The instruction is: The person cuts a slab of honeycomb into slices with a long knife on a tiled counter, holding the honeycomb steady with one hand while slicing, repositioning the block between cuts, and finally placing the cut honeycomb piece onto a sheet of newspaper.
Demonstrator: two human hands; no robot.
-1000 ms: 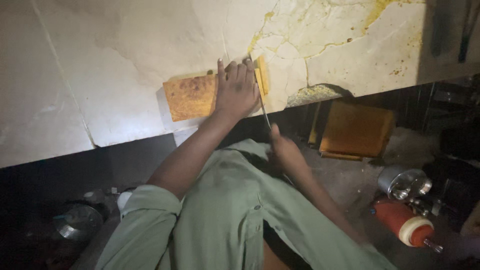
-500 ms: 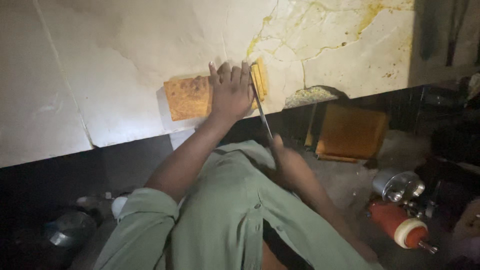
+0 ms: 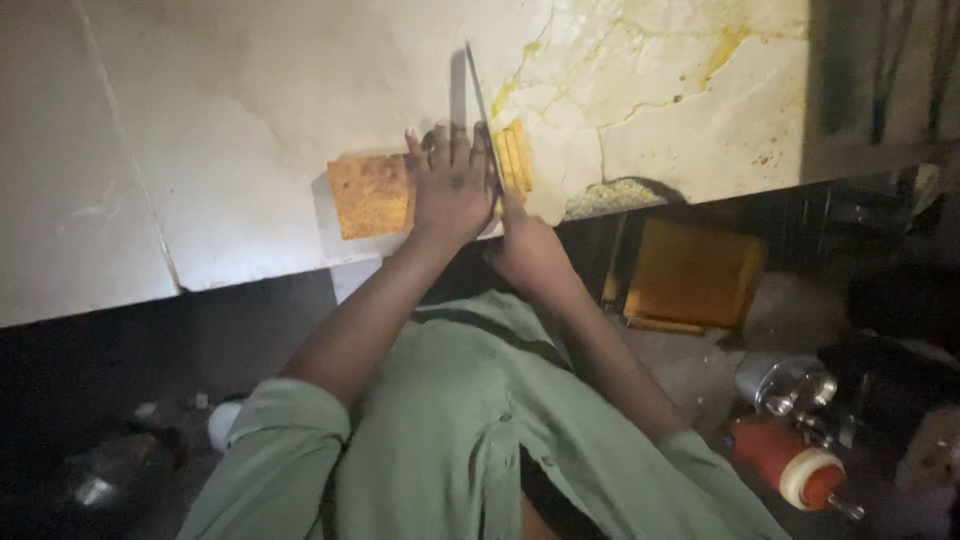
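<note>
A flat orange-brown slab (image 3: 368, 193) lies on a white marble counter (image 3: 230, 130). My left hand (image 3: 452, 185) presses flat on the slab's right part, fingers spread. My right hand (image 3: 527, 250) grips the handle of a long knife (image 3: 482, 100), whose blade runs away from me along the right side of my left hand. Thin cut slices (image 3: 514, 157) of the slab stand just right of the blade.
Yellow stains and crumbs (image 3: 610, 195) mark the counter's right part near its edge. Below the counter sit an orange-brown board (image 3: 690, 275), a shiny metal pot (image 3: 785, 385) and an orange cylinder with a white cap (image 3: 790, 465). A dark vessel (image 3: 100, 480) rests at lower left.
My right hand has come up from below the counter edge onto the slab, pushing the knife blade forward across it beside my left hand. The camera view has shifted slightly.
</note>
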